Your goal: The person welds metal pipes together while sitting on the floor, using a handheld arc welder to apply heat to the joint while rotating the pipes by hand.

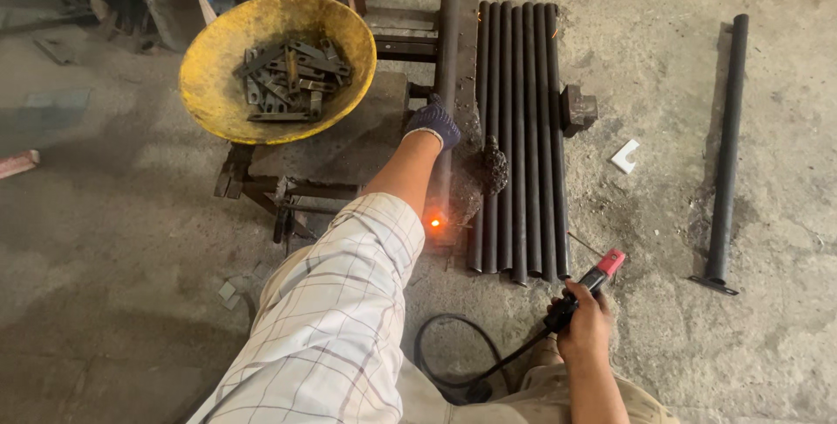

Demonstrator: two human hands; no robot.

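A bare right hand (584, 324) grips a black welding electrode holder (586, 287) with a red tip, its cable (462, 359) looping back over the concrete floor (663, 215). The gloved left hand (433, 123) clasps a long steel pipe (449, 58) on a low metal stand (288, 189), its near end glowing orange. Beside it lie dark pipes in a row (520, 128); a yellow pan (218, 75) holds metal strips (288, 80).

Matt dark metal pipes (519, 136), rough concrete floor (785, 171)
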